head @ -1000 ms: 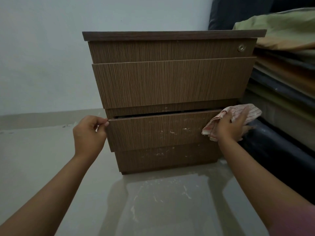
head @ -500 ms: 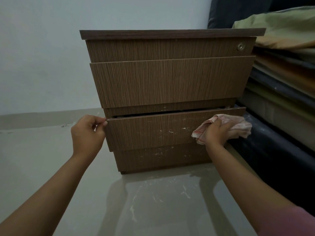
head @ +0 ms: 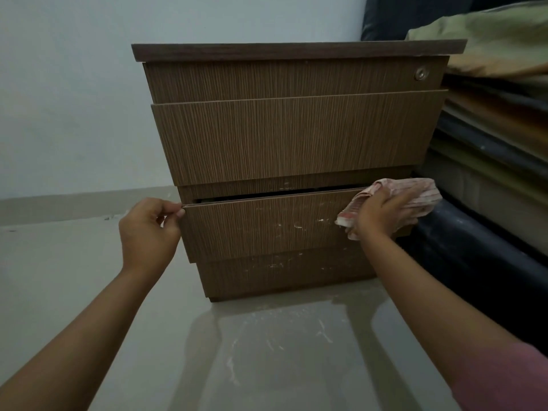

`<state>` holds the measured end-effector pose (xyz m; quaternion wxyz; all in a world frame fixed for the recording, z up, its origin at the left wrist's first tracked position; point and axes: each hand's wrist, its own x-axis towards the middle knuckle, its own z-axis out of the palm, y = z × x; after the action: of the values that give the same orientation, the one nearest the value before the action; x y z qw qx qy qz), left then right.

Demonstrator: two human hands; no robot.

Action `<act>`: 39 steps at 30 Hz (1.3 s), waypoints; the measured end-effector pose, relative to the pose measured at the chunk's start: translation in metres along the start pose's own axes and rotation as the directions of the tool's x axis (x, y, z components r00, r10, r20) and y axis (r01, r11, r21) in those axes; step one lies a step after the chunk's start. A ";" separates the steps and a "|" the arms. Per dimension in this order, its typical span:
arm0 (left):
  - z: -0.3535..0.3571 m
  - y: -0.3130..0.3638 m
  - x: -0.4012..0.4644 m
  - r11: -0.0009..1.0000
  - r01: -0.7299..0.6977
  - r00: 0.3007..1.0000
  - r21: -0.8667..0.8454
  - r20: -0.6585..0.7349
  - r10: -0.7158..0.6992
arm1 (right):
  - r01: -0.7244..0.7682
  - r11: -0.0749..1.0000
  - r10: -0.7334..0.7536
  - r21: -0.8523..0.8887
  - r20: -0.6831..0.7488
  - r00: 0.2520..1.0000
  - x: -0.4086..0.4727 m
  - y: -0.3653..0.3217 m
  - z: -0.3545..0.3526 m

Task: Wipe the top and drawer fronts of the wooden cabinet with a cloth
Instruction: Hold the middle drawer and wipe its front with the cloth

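Note:
A wooden cabinet (head: 296, 137) with a dark top edge and several grained drawer fronts stands on the floor before me. The lower drawer (head: 267, 229) is pulled out a little and carries white specks. My left hand (head: 148, 229) pinches that drawer's upper left corner. My right hand (head: 382, 215) presses a red-and-white striped cloth (head: 415, 192) against the drawer front's right end. A round lock (head: 420, 74) sits at the top drawer's right.
A stack of mattresses and folded bedding (head: 498, 120) crowds the cabinet's right side. A pale wall (head: 74, 99) rises behind and to the left. The glossy floor (head: 267, 351) in front shows white scuff marks.
My right hand has slid the cloth leftward along the lower drawer front and slightly down from the right edge. The left hand has kept its pinch on the corner.

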<state>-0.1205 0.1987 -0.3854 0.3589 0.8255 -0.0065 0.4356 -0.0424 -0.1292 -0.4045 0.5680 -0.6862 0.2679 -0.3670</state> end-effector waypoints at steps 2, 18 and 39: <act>0.000 0.000 0.000 1.000 -0.003 1.000 0.001 0.000 0.003 | -0.058 0.998 0.058 0.018 -0.002 0.998 0.007 0.001 -0.004; 0.000 0.000 0.001 1.000 0.006 1.000 -0.008 0.004 -0.006 | 0.025 0.993 -0.043 0.112 0.159 0.986 -0.058 -0.008 0.012; 0.000 0.000 0.000 1.000 0.004 1.000 -0.008 0.006 -0.004 | 0.434 0.835 -0.381 -0.339 0.214 0.899 -0.034 -0.003 0.001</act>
<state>-0.1205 0.1994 -0.3853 0.3631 0.8252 -0.0076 0.4325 -0.0613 -0.1016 -0.4085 0.3504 -0.8475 0.1411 -0.3729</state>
